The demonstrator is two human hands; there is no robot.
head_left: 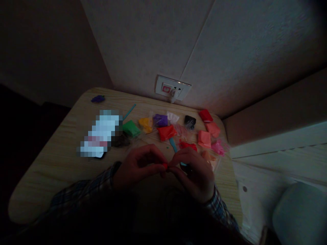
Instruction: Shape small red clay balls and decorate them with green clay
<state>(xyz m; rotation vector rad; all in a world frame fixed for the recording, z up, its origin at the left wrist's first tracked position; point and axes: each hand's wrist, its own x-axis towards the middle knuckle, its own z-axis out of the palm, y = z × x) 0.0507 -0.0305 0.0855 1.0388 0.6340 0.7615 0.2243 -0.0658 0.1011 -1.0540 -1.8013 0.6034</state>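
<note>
My left hand (139,168) pinches a small red lump of modelling clay (165,166) between thumb and forefinger. Fingertips of my right hand (194,172) close on the lump from the other side, meeting the left ones above the table's near half. Whether anything else tiny sits between the right fingertips is too dark to tell. Just beyond the hands lie an opened red clay packet (187,145) and a blue plastic modelling tool (173,144). A peach clay packet (208,156) rests beside my right hand.
Clay packets in green (131,128), yellow (145,125), purple (160,120), black (190,121) and pink (204,139) spread across the wooden table (51,163). A blurred-out phone (100,132) lies left, near a blue stick (129,112) and purple clay shape (98,98). A wall socket (173,87) is behind.
</note>
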